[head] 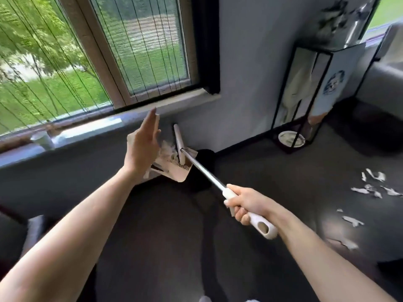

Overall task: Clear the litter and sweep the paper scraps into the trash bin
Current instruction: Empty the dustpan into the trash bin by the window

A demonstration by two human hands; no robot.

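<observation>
L hand (pixel 141 147) open, fingers straight, by dustpan (pixel 174 172) | R hand (pixel 246 205) gripping white handle (pixel 260 225) w/ metal pole (pixel 205 171)

A wide window with a tan wooden frame (pixel 102 62) looks out on green trees and lawn. On its long grey sill (pixel 91 128) stands a pale paper cup (pixel 43 141). Against the grey wall (pixel 250 62) is a tall black metal-frame stand (pixel 283 83), with a round white dish (pixel 291 138) at its foot on the dark grey carpet (pixel 272 182).
</observation>
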